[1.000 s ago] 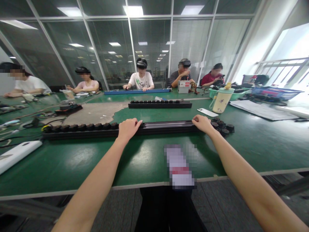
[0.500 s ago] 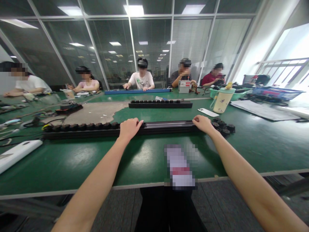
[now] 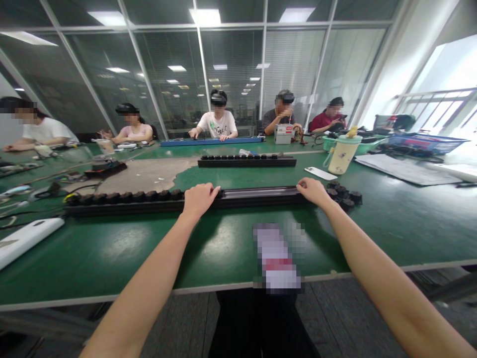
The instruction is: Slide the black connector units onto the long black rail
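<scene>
Black rail (image 3: 261, 197) lies crosswise on the worktop (image 3: 112, 258), directly under both grips and square to the person's body. Left grip (image 3: 199, 200) sits about midway along it, palm down, fingers curled over the far edge. Right grip (image 3: 312, 192) does the same near the rail's right end, so both hands are closed onto the bar rather than spread. Between the grips the rail's top is a smooth, slightly shiny channel. Left of the left grip, a row of round black knobs (image 3: 122, 196) runs to the far end. Just beyond the right grip, more knobs (image 3: 345, 198) bunch together in a loose curve at the rail's end.

Ahead of the grips, a second black rail (image 3: 246, 161) lies roughly parallel. Past the right grip are a white phone (image 3: 320, 173) and a cream tumbler (image 3: 343, 154). Well left of the left grip lies a white slab (image 3: 26, 241). Between the forearms, a pixelated patch (image 3: 278, 256) hides whatever lies there. Far ahead, a co-worker's hands (image 3: 206, 135) rest on a blue rail (image 3: 212, 141).
</scene>
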The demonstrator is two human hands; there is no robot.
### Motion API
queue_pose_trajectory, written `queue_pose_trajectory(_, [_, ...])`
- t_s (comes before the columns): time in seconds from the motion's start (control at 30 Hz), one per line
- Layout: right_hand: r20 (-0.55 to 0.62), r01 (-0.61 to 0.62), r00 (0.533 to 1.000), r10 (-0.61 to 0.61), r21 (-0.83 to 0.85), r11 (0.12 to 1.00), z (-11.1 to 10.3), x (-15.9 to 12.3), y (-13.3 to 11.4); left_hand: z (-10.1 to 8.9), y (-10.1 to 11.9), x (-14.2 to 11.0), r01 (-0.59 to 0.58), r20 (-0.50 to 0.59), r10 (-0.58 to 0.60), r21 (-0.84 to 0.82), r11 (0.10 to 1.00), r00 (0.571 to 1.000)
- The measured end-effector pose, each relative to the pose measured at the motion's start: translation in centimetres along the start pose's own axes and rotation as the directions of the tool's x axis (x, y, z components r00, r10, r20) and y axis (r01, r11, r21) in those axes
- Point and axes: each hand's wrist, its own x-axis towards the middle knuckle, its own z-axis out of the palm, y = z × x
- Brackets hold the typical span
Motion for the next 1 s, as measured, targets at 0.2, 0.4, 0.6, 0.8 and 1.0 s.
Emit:
queue_pose_trajectory(0.2, [-0.008, 0.008, 1.000, -0.008, 0.010, 1.000, -0.02, -0.12, 0.00, 0.04, 0.13, 0.01, 0.003, 0.004, -0.003, 0.008, 1.000, 1.000])
queue_pose_trajectory(0.4, [-0.004, 0.001, 1.000, -0.001, 0.010, 1.000, 0.13, -0.02, 0.07, 0.04, 0.16, -0.01, -0.001, -0.001, 0.001, -0.018, 1.000, 1.000])
queue_pose_trajectory(0.6, [0.003, -0.002, 1.000, 0.002, 0.006, 1.000, 0.09, -0.02, 0.01, 0.30, 0.05, 0.02, -0.018, 0.000, 0.018, -0.041, 0.999, 1.000])
queue_pose_trajectory(0.8, [0.005, -0.002, 1.000, 0.002, 0.003, 1.000, 0.03, -0.02, 0.05, 0.27, 0.37, -0.07, -0.032, -0.003, 0.031, -0.054, 0.998, 1.000])
queue_pose_trajectory(1.0, [0.006, -0.006, 1.000, 0.007, -0.004, 1.000, 0.03, -0.03, -0.03, 0.22, 0.40, -0.06, -0.039, -0.002, 0.039, -0.062, 0.997, 0.999])
